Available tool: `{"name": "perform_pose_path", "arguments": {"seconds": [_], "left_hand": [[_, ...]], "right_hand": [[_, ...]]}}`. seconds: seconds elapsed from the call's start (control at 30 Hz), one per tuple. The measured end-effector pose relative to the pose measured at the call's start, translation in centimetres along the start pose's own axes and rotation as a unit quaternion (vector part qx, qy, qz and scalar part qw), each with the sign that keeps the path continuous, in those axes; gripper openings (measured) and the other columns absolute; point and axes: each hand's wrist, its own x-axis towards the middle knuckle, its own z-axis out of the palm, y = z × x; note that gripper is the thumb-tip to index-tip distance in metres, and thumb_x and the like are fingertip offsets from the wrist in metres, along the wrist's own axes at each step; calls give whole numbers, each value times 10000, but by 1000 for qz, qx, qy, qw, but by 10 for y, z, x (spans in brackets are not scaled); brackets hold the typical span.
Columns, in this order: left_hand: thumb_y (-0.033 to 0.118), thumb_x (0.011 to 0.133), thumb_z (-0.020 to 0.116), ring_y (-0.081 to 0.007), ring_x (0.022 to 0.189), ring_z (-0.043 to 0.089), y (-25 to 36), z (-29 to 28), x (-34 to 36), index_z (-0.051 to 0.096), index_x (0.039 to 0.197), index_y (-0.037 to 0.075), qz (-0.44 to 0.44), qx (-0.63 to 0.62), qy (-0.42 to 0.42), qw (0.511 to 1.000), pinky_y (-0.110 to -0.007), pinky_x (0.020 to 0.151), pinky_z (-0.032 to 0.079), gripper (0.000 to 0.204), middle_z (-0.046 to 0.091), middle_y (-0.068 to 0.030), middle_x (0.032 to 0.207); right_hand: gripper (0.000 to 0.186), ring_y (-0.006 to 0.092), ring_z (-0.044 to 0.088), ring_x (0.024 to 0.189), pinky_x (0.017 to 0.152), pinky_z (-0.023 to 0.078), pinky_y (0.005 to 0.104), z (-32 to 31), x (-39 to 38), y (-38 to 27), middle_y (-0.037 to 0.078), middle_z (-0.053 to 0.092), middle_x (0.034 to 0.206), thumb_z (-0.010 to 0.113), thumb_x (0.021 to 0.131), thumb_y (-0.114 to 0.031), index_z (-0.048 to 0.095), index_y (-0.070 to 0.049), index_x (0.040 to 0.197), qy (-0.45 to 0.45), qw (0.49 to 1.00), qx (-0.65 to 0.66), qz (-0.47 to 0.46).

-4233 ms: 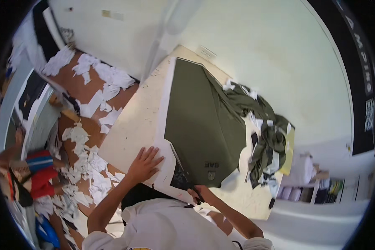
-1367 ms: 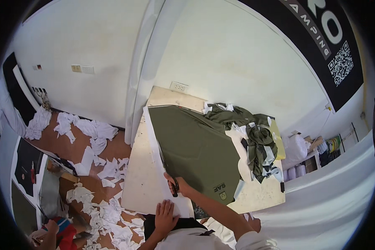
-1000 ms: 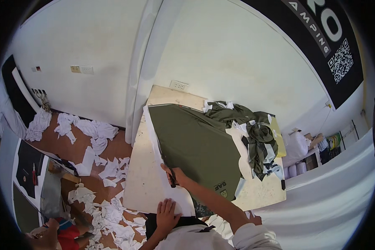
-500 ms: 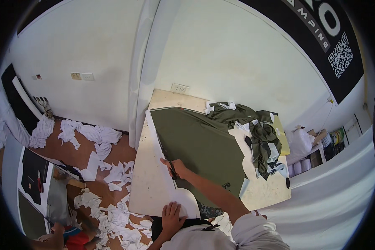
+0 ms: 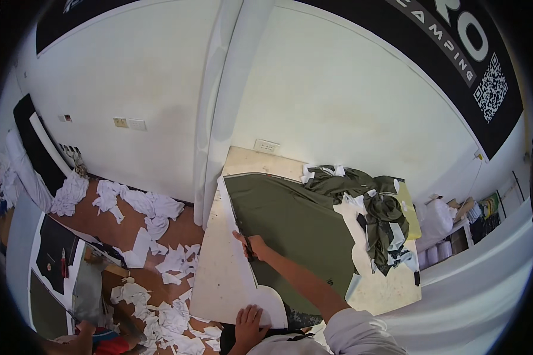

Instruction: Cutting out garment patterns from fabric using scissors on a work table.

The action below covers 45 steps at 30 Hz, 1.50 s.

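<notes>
My right hand point(image 5: 254, 249) is closed on black-handled scissors point(image 5: 250, 251) at the left edge of a large olive-green fabric piece point(image 5: 290, 225). A narrow white backing strip runs along that edge and widens into a curved white piece point(image 5: 269, 302) near the front of the pale work table point(image 5: 213, 278). My left hand point(image 5: 249, 319) lies open and flat on the white material by the table's front edge, below my right hand. A dark patterned piece point(image 5: 302, 317) shows beside it. The scissor blades are hard to make out against the fabric.
Crumpled green fabric with white scraps point(image 5: 385, 213) lies at the table's back right. Left, white scraps point(image 5: 175, 260) cover the brown floor; another table point(image 5: 53, 254) holds red-handled pliers or scissors, with a co-worker's hand point(image 5: 84, 330) below. A white curtain point(image 5: 474, 272) and shelves stand right.
Since 4.2 seconds ago, my right hand with the scissors has moved forward along the fabric's left edge from its front corner. My left hand remains flat on the white material. The view has shifted.
</notes>
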Motion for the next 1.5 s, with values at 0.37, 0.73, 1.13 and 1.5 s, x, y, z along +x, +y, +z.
{"name": "perform_pose_path", "arguments": {"seconds": [0.37, 0.73, 1.13, 1.5], "left_hand": [[448, 735, 766, -292, 1307, 448, -2, -2, 10, 608, 1224, 92, 3, -1, 3, 1000, -504, 1101, 324, 626, 534, -98, 1320], [409, 789, 725, -311, 1360, 405, -13, 22, -1, 535, 1335, 79, -21, -28, -52, 998, -511, 1139, 278, 665, 509, -120, 1404], [438, 786, 713, -296, 1354, 405, -18, 21, -5, 528, 1339, 101, -26, -30, -49, 998, -493, 1134, 282, 673, 498, -112, 1410], [364, 812, 703, -309, 1310, 443, -19, 23, -5, 645, 1169, 92, 16, 3, -44, 999, -493, 1096, 318, 453, 558, -132, 1302]], "right_hand": [[629, 149, 524, 454, 463, 488, 290, -4, 36, -26, 7, 493, 550, 769, 718, -670, 452, -140, 599, 12, 999, -32, -22], [642, 147, 510, 428, 441, 483, 301, -9, 70, -42, 6, 462, 519, 772, 710, -674, 430, -142, 599, 14, 997, -62, -43], [655, 166, 510, 411, 424, 461, 312, -3, 76, -67, 16, 478, 520, 801, 687, -658, 402, -150, 576, -15, 999, -31, -16], [616, 164, 542, 407, 399, 430, 328, -10, 72, -54, 53, 529, 507, 775, 780, -574, 513, -58, 569, 27, 988, -55, -141]]}}
